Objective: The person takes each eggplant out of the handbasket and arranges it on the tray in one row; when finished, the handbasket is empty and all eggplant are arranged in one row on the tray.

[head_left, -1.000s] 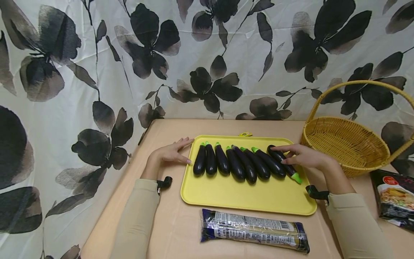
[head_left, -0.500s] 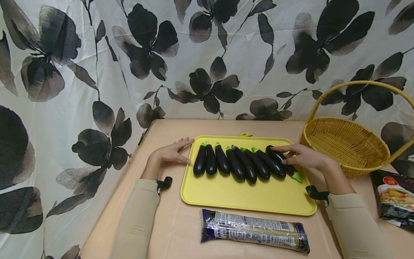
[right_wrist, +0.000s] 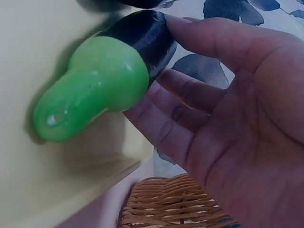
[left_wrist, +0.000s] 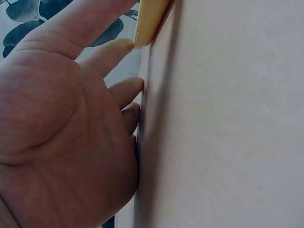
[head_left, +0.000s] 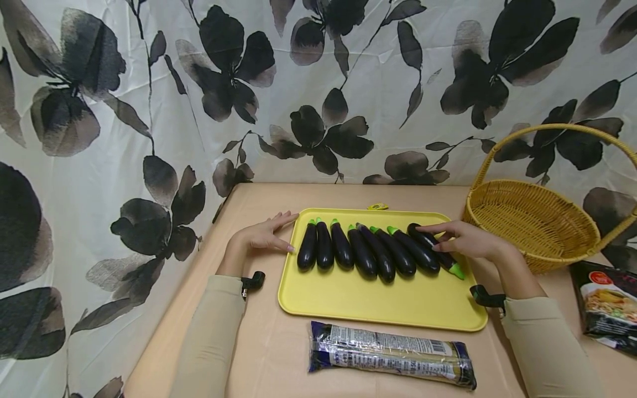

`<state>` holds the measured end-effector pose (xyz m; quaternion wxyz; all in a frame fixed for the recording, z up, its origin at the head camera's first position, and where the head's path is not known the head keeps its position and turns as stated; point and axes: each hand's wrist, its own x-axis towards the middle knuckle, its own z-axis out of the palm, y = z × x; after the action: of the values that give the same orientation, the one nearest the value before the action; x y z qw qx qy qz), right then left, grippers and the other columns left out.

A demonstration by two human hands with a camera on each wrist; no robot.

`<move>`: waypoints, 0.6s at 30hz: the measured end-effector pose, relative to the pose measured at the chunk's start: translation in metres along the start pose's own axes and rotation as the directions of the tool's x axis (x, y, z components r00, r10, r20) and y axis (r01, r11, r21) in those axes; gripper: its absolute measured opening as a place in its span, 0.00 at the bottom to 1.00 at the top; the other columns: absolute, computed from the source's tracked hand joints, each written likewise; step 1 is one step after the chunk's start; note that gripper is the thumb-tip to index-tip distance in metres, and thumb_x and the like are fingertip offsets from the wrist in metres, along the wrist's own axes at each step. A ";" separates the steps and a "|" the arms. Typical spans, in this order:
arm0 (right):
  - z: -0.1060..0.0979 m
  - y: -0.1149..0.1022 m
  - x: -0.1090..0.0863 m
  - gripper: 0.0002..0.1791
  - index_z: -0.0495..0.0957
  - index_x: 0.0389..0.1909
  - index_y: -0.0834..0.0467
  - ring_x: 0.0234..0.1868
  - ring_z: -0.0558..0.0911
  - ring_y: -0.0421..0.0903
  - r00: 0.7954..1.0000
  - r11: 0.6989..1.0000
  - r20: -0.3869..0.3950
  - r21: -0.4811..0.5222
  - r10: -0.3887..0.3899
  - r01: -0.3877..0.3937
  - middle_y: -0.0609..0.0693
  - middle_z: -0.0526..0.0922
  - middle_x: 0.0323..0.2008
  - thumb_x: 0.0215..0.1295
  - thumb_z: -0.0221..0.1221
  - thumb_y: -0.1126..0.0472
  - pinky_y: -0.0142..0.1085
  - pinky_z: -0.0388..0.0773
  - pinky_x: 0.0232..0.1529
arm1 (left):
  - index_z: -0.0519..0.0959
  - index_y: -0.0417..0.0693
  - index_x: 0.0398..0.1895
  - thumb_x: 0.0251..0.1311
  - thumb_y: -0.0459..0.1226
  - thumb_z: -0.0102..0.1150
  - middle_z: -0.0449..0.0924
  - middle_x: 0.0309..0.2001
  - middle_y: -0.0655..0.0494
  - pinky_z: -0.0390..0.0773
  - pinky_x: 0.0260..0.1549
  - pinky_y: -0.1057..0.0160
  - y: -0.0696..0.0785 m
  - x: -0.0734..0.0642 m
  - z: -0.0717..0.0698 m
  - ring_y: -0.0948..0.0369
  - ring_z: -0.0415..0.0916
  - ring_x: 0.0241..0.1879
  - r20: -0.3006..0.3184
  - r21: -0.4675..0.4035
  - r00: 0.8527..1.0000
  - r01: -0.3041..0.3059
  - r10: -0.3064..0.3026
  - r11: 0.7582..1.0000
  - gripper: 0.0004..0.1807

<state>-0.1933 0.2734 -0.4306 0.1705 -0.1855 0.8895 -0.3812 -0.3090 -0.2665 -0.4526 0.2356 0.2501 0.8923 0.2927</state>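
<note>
Several dark purple eggplants (head_left: 363, 253) with bright green stem ends lie side by side on a yellow tray (head_left: 348, 301). My right hand (head_left: 468, 239) pinches the rightmost eggplant (head_left: 449, 261) between thumb and fingers. That eggplant slants, its green end toward the tray's right front. Up close in the right wrist view, the same eggplant (right_wrist: 95, 90) rests on the tray, thumb on one side and fingers along the other. At the tray's left edge, my left hand (head_left: 261, 234) has its fingers extended, thumb and fingertips against the rim, palm bare in the left wrist view.
A yellow wicker basket (head_left: 532, 221) with a tall handle stands right of the tray. Before the tray lies a clear-and-blue packet of noodles (head_left: 393, 354). A black food package (head_left: 607, 304) is at far right, and a small yellow object (head_left: 377, 206) sits behind the tray.
The far end of the rightmost eggplant has shifted slightly left, toward its neighbour, under my right hand. My left hand and the tray stay where they were.
</note>
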 end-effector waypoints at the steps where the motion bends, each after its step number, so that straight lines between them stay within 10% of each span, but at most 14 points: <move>1: 0.000 0.000 0.000 0.31 0.72 0.75 0.51 0.54 0.72 0.55 1.000 1.000 0.002 0.000 0.000 0.000 0.59 0.77 0.63 0.72 0.63 0.64 0.33 0.69 0.42 | 0.52 0.70 0.84 0.49 0.59 0.80 0.35 0.87 0.55 0.28 0.80 0.37 0.000 0.000 0.000 0.50 0.24 0.85 0.000 -0.001 1.000 -0.001 0.001 1.000 0.61; 10: 0.003 -0.002 0.003 0.30 0.72 0.75 0.53 0.38 0.73 0.47 0.998 0.997 -0.056 -0.072 -0.017 0.013 0.60 0.78 0.60 0.73 0.58 0.69 0.32 0.69 0.33 | 0.52 0.71 0.84 0.49 0.59 0.79 0.35 0.87 0.56 0.29 0.81 0.37 -0.001 0.001 0.001 0.51 0.24 0.85 -0.002 0.006 1.000 0.004 -0.004 1.000 0.61; 18: 0.010 -0.004 0.011 0.31 0.68 0.76 0.58 0.61 0.77 0.58 0.988 0.978 -0.129 -0.202 -0.089 0.061 0.66 0.75 0.69 0.74 0.59 0.68 0.51 0.76 0.58 | 0.53 0.72 0.84 0.49 0.59 0.79 0.36 0.87 0.55 0.29 0.80 0.37 0.000 0.000 0.001 0.51 0.24 0.85 -0.008 0.001 1.000 0.006 -0.006 1.000 0.60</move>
<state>-0.1979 0.2594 -0.4365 0.0749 -0.2083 0.9248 -0.3094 -0.3083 -0.2659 -0.4529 0.2326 0.2463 0.8943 0.2924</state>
